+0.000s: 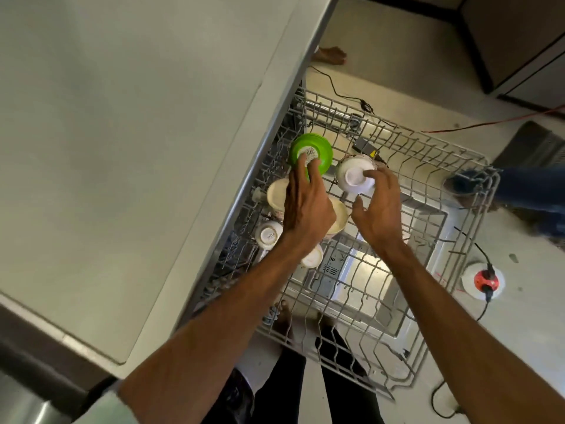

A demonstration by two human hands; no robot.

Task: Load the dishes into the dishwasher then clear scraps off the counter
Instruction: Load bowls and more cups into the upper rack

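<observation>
- Left hand [305, 209] lay straight-fingered, not clasping, on upturned glossy green plastic bowl [324, 151] in far corner of grey wire dishwasher rack [434, 139].
- Right hand [379, 209] fingertips touched upturned smooth white bowl [348, 175], likely ceramic, just beside; thumb off.
- Best: seat rims between tines, tilted, bowls apart; glaze probably slippery.

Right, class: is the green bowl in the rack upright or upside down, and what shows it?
Upside down: the green bowl shows its base and barcode sticker facing up, with the left hand touching it.
</observation>
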